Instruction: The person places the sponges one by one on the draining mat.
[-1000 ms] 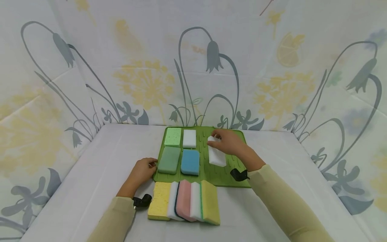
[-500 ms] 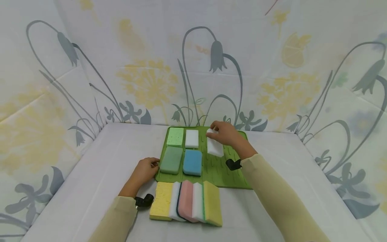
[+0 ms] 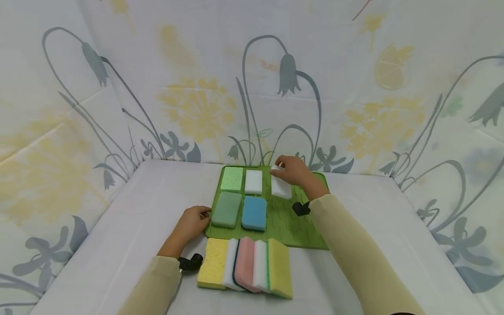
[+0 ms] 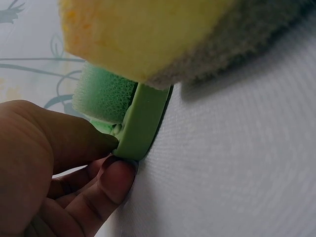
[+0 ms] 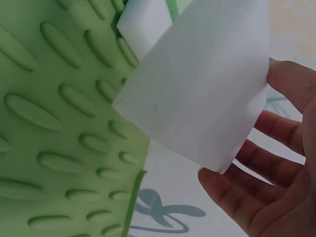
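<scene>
My right hand (image 3: 294, 170) holds a white sponge (image 3: 281, 188) by its far end, over the back of the ribbed green drying mat (image 3: 293, 225). In the right wrist view the white sponge (image 5: 202, 94) is tilted above the mat (image 5: 79, 143), thumb on one side and fingers along the other. My left hand (image 3: 192, 223) pinches the mat's left edge between thumb and fingertips, as the left wrist view shows at the mat's rim (image 4: 143, 123). On the mat's left half lie a light green sponge (image 3: 232, 179), a smaller white sponge (image 3: 253, 182), a dark green sponge (image 3: 226, 210) and a blue sponge (image 3: 254, 213).
In front of the mat, a leaning row holds a yellow sponge (image 3: 213, 263), a pink sponge (image 3: 246, 264), white ones and a yellow-green sponge (image 3: 280, 267). A white cloth (image 3: 157, 188) covers the table, with a flower-patterned curtain (image 3: 197, 105) behind.
My right hand has carried the white sponge away from me, toward the mat's back edge. My left hand stays at the mat's left edge. The head view has shifted slightly.
</scene>
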A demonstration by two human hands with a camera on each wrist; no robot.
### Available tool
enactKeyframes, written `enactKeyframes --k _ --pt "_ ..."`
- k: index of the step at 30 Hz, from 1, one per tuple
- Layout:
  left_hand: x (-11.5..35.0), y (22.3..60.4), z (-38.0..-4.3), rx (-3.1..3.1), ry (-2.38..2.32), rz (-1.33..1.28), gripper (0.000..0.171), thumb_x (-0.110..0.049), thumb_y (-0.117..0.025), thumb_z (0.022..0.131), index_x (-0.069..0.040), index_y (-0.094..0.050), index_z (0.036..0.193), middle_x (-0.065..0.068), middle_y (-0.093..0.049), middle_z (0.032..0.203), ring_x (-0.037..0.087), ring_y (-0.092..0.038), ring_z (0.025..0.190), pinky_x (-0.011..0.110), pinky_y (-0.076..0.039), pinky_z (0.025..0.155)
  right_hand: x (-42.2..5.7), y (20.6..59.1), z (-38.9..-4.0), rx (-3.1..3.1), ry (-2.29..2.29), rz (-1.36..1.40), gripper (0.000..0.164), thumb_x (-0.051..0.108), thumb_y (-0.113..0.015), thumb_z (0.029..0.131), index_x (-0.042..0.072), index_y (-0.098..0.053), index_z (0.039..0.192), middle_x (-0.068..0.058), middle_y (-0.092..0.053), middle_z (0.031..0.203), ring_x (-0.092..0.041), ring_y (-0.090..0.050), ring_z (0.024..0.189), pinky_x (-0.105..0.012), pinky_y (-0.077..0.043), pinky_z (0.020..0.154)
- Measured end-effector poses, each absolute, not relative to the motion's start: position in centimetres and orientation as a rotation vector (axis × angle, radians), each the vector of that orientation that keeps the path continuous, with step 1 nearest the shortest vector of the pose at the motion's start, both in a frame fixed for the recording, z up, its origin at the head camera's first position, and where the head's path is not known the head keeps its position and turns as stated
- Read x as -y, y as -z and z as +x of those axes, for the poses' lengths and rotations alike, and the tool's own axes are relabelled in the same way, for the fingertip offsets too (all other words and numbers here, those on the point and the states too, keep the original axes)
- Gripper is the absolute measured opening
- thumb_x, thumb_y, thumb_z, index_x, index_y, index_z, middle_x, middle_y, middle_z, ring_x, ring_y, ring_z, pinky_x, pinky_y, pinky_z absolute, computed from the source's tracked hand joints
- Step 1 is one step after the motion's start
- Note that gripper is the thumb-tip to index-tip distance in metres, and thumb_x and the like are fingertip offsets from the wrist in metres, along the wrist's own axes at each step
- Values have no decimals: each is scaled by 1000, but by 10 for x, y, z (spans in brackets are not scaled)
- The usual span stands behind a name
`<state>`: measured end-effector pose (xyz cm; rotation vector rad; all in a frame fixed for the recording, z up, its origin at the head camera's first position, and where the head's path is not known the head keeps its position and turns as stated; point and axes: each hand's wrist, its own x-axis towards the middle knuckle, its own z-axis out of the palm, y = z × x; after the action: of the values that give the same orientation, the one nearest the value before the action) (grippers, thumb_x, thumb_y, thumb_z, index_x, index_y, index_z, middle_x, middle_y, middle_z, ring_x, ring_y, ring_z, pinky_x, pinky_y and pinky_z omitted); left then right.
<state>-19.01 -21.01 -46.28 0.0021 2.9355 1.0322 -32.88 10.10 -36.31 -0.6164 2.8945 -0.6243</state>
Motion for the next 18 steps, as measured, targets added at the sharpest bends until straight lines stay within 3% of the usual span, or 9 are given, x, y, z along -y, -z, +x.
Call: enactKeyframes --k 7,18 --pt "208 463 -191 -2951 -1029 5 33 -12 -58 93 0 -64 123 11 -68 105 22 -64 92 34 -53 71 -98 371 -338 -2912 646 -574 47 43 -58 95 8 -58 127 -18 -59 127 -34 -58 112 -48 -50 88" --pt "208 462 -190 -2947 -1017 -7 32 -11 -59 92 0 -65 123 11 -68 104 22 -64 92 35 -53 73 -90 390 -348 -2935 599 -500 49 39 -56 97 4 -55 131 -20 -58 130 -35 -57 116 -48 -48 95"
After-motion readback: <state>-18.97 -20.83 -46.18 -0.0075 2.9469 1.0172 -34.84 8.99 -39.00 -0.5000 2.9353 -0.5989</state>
